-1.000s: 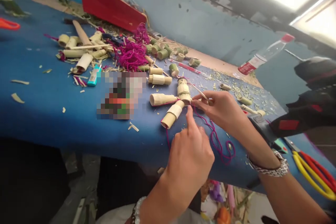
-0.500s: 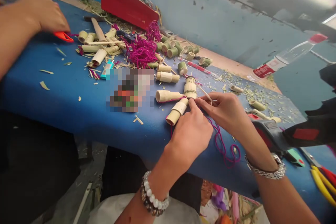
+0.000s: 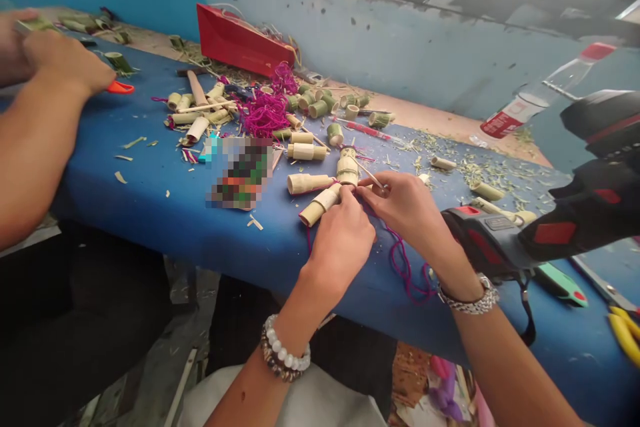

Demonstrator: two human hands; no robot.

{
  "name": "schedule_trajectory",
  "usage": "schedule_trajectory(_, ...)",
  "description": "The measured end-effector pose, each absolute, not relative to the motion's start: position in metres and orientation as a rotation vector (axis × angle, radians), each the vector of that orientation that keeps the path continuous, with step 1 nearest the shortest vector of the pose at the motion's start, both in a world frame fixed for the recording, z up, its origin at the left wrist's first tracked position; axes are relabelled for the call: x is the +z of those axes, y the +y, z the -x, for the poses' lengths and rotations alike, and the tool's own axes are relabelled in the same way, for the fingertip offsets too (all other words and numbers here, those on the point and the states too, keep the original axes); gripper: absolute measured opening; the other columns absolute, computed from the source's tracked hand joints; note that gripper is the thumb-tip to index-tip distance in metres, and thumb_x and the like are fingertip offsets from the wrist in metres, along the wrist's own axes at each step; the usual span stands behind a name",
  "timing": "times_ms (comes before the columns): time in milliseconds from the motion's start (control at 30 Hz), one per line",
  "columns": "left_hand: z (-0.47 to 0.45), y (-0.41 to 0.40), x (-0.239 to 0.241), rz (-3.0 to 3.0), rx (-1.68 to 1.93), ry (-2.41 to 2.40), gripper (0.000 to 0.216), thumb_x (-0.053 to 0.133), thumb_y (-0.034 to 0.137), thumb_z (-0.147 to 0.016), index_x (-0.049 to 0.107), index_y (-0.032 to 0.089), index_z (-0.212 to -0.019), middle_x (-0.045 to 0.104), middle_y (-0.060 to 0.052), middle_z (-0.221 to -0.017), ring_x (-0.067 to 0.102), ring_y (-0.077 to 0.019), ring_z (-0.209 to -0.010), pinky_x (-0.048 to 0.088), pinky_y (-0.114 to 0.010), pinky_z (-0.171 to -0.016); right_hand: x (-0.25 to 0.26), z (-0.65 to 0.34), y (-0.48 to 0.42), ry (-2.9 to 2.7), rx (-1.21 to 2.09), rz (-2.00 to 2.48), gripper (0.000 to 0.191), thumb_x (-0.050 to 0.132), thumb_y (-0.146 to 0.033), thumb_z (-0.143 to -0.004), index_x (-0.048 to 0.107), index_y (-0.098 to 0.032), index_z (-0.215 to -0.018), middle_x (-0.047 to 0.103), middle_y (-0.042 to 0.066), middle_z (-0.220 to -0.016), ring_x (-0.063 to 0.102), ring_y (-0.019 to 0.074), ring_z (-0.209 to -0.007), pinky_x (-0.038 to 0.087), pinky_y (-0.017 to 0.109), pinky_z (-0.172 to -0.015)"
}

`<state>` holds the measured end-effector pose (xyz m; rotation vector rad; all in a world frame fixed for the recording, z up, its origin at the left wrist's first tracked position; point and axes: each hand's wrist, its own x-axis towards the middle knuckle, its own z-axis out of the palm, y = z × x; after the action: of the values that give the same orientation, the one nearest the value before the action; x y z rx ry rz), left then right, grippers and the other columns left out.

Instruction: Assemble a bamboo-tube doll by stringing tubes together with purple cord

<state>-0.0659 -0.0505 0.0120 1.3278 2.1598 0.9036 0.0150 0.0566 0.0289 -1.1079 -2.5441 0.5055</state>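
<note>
A bamboo figure (image 3: pixel 347 170) made of short tube pieces lies on the blue table, with its marked head piece away from me. Two jointed bamboo limbs (image 3: pixel 320 205) point left from it, strung with magenta cord. My left hand (image 3: pixel 343 230) is curled with its fingertips pressed at the figure's lower joint. My right hand (image 3: pixel 403 203) meets it there from the right, fingers pinched, with a thin wooden stick (image 3: pixel 369 175) held between them. Magenta cord (image 3: pixel 404 267) trails loosely below my right hand. What the fingertips pinch at the joint is mostly hidden.
A black and red power drill (image 3: pixel 500 240) lies close beside my right forearm. Magenta yarn (image 3: pixel 265 112), bamboo pieces and a hammer (image 3: pixel 196 87) lie beyond. A plastic bottle (image 3: pixel 520 110) stands at right. At left, another person's hands (image 3: pixel 63 53) hold an orange-handled tool.
The view has turned, so the table sits lower on the left. My hands stay at the figure's joint. More of the other person's hands and bamboo shows at the left.
</note>
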Motion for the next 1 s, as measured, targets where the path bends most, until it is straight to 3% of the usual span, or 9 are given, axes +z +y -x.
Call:
schedule_trajectory(300, 0.065, -0.044, 0.029, -1.208, 0.757, 2.464, 0.033, 0.037, 0.019, -0.108, 0.069, 0.014, -0.116, 0.079, -0.016, -0.102, 0.076, -0.0272, -0.103, 0.055, -0.036, -0.094, 0.03, -0.018, 0.061, -2.579, 0.612, 1.056, 0.021, 0.062, -0.021, -0.092, 0.082, -0.015, -0.098, 0.072, 0.006, -0.079, 0.061, 0.0168, -0.073, 0.038, 0.029, -0.067)
schedule_trajectory(467, 0.061, -0.037, 0.023, -1.194, 0.707, 2.612, 0.032, 0.041, 0.024, -0.109, 0.07, 0.016, -0.118, 0.079, -0.015, -0.101, 0.076, -0.027, -0.103, 0.055, -0.034, -0.09, 0.032, -0.02, 0.064, -2.592, 0.665, 1.029, 0.02, 0.061, -0.018, -0.09, 0.08, -0.016, -0.085, 0.068, 0.004, -0.07, 0.052, 0.0139, -0.065, 0.033, 0.027, -0.063)
schedule_trajectory(867, 0.054, -0.027, 0.011, -1.144, 0.714, 2.772, 0.03, 0.043, 0.027, -0.108, 0.072, 0.021, -0.117, 0.079, -0.012, -0.098, 0.077, -0.027, -0.097, 0.052, -0.032, -0.084, 0.04, -0.021, 0.067, -2.637, 0.745, 0.988, 0.024, 0.057, -0.017, -0.093, 0.077, -0.016, -0.079, 0.052, -0.001, -0.06, 0.035, 0.0119, -0.058, 0.024, 0.029, -0.06)
schedule_trajectory(1000, 0.054, -0.024, 0.007, -1.133, 0.749, 2.787, 0.028, 0.046, 0.029, -0.108, 0.072, 0.023, -0.117, 0.08, -0.01, -0.097, 0.076, -0.0258, -0.097, 0.051, -0.031, -0.082, 0.043, -0.019, 0.071, -2.646, 0.752, 0.974, 0.024, 0.058, -0.017, -0.093, 0.075, -0.016, -0.076, 0.054, 0.0, -0.062, 0.038, 0.012, -0.059, 0.025, 0.028, -0.06)
